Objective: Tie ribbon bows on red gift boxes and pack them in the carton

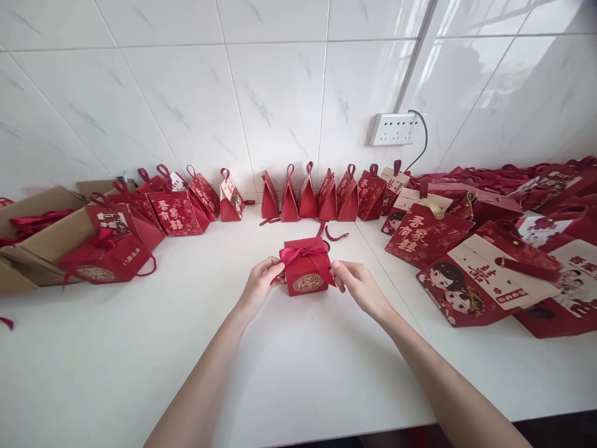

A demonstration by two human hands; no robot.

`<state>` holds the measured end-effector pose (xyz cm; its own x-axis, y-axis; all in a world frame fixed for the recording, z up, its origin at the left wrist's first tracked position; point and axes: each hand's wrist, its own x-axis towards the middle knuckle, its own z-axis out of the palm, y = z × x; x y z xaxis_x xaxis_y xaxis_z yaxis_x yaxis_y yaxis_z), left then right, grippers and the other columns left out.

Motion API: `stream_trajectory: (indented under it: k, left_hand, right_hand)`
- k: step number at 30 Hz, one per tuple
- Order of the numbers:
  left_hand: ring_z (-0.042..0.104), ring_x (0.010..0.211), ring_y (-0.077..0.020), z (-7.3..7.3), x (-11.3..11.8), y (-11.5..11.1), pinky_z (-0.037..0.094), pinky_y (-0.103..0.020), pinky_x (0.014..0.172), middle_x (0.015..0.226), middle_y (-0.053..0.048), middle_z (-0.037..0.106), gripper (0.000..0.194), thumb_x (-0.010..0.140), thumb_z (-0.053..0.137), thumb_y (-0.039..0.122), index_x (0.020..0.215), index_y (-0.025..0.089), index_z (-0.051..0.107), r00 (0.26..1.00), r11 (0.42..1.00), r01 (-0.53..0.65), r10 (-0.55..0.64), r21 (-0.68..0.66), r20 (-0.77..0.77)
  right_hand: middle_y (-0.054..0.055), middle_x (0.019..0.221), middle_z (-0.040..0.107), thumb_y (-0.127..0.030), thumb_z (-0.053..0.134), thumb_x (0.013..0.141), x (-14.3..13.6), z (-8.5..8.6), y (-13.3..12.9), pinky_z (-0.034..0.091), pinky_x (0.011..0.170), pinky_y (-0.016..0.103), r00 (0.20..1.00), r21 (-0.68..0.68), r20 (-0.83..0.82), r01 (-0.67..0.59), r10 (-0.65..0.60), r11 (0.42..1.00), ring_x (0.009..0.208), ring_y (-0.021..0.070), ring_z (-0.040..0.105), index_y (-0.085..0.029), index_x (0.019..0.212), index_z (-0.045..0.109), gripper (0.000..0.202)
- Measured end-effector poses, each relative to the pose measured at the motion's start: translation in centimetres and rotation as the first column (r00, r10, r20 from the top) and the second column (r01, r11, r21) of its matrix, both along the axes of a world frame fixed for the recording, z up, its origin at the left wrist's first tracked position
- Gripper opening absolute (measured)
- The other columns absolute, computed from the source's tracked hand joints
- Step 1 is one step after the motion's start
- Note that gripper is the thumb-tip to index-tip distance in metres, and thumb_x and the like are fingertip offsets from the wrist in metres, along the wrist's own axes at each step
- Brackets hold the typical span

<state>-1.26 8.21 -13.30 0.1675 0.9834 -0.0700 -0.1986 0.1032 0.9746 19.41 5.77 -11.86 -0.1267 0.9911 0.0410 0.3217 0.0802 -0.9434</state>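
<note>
A small red gift box [306,284] with a gold round emblem stands on the white table in the middle, a red ribbon [305,251] tied in a bow across its upper front. My left hand [265,281] is at the box's left side, thumb and fingers closed on the ribbon's left end. On the right, my right hand [355,281] pinches the ribbon's right tail between thumb and fingers. Behind the box lies a loose thin strap [336,236].
Several small red triangular boxes [308,202] line the wall. At left are red boxes [175,213] and an open cardboard box [51,239]. Large red gift bags [485,280] crowd the right side of the white table [298,373]. A power strip [394,129] hangs on the wall.
</note>
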Motion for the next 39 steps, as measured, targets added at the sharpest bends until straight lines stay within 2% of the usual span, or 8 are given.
stream_trajectory:
  k: [4, 6, 10, 15, 22, 26, 31, 39]
  left_hand:
    - [0.047, 0.061, -0.0098, 0.0, -0.2, 0.2, 0.042, -0.023, 0.061, 0.065, 0.002, 0.051, 0.023, 0.070, 0.068, 0.035, 0.064, 0.016, 0.055, 0.999, 0.999, 0.002, -0.001, -0.033, 0.033]
    - [0.045, 0.057, -0.0087, 0.2, -0.2, 0.2, 0.042, -0.023, 0.059, 0.061, 0.004, 0.047, 0.027, 0.069, 0.069, 0.034, 0.059, 0.016, 0.051, 0.993, 0.998, -0.012, 0.019, -0.055, 0.121]
    - [0.044, 0.054, -0.0084, 0.9, -0.5, 0.1, 0.043, -0.023, 0.058, 0.057, 0.005, 0.043, 0.030, 0.068, 0.069, 0.030, 0.055, 0.017, 0.045, 0.950, 0.992, -0.045, 0.078, -0.114, 0.301]
    - [0.043, 0.050, -0.0082, 1.4, -1.4, 0.5, 0.046, -0.027, 0.060, 0.053, 0.007, 0.040, 0.022, 0.064, 0.067, 0.022, 0.059, 0.018, 0.046, 0.842, 0.956, -0.205, 0.281, -0.209, 0.461]
    - [0.046, 0.049, -0.0085, 2.7, -3.3, 0.8, 0.045, -0.027, 0.057, 0.051, 0.007, 0.043, 0.019, 0.064, 0.063, 0.019, 0.059, 0.018, 0.044, 0.690, 0.894, -0.398, 0.439, -0.205, 0.575]
    - [0.046, 0.048, -0.0073, 3.2, -4.3, 0.9, 0.047, -0.026, 0.059, 0.051, 0.006, 0.044, 0.019, 0.067, 0.060, 0.017, 0.058, 0.018, 0.043, 0.610, 0.848, -0.489, 0.501, -0.205, 0.615]
    - [0.045, 0.046, -0.0069, 3.2, -4.6, 1.0, 0.048, -0.027, 0.060, 0.050, 0.006, 0.045, 0.019, 0.072, 0.058, 0.017, 0.059, 0.017, 0.045, 0.566, 0.818, -0.508, 0.554, -0.272, 0.610]
    - [0.050, 0.051, -0.0076, 3.2, -5.0, 1.2, 0.049, -0.024, 0.061, 0.051, 0.006, 0.047, 0.026, 0.073, 0.063, 0.024, 0.059, 0.017, 0.044, 0.581, 0.824, -0.516, 0.536, -0.232, 0.612]
  right_hand:
    - [-0.004, 0.054, 0.043, -0.055, 0.052, 0.079, 0.1, -0.4, 0.5, 0.027, 0.050, 0.025, 0.992, -0.071, -0.124, -0.009, 0.000, 0.997, 0.050, 0.0094, 0.034, -0.019, 0.055, 0.043, 0.044]
    - [-0.004, 0.054, 0.044, -0.052, 0.058, 0.076, 0.3, -0.5, 0.8, 0.033, 0.055, 0.025, 0.952, -0.121, -0.304, -0.078, 0.038, 0.990, 0.053, 0.0098, 0.039, -0.019, 0.054, 0.043, 0.043]
    - [-0.007, 0.050, 0.030, -0.042, 0.067, 0.074, 1.0, -0.2, 1.2, 0.038, 0.057, 0.024, 0.690, -0.193, -0.724, -0.201, -0.001, 0.960, 0.048, 0.0075, 0.033, -0.019, 0.050, 0.035, 0.046]
    - [-0.009, 0.050, 0.017, -0.031, 0.073, 0.067, 2.2, 0.9, 1.5, 0.027, 0.043, 0.019, 0.427, -0.208, -0.891, -0.088, -0.152, 0.974, 0.044, 0.0059, 0.018, -0.019, 0.049, 0.029, 0.049]
    - [-0.009, 0.049, 0.010, -0.035, 0.065, 0.074, 5.6, 1.7, 2.1, 0.021, 0.039, 0.021, 0.491, 0.025, -0.867, 0.206, -0.081, 0.978, 0.040, 0.0069, 0.009, -0.020, 0.049, 0.031, 0.044]
    - [-0.010, 0.044, 0.013, -0.029, 0.064, 0.073, 6.7, 1.7, 2.1, 0.025, 0.041, 0.022, 0.393, 0.085, -0.917, 0.350, -0.064, 0.933, 0.037, 0.0061, 0.011, -0.019, 0.047, 0.031, 0.044]
    - [-0.009, 0.042, 0.015, -0.028, 0.061, 0.075, 6.6, 1.7, 1.4, 0.026, 0.043, 0.024, 0.332, 0.063, -0.941, 0.356, -0.063, 0.932, 0.038, 0.0072, 0.011, -0.019, 0.043, 0.029, 0.046]
    - [-0.008, 0.047, 0.001, -0.031, 0.056, 0.079, 6.6, 1.8, 1.0, 0.018, 0.040, 0.024, 0.440, 0.188, -0.898, 0.384, -0.001, 0.904, 0.045, 0.0097, -0.005, -0.020, 0.041, 0.023, 0.051]
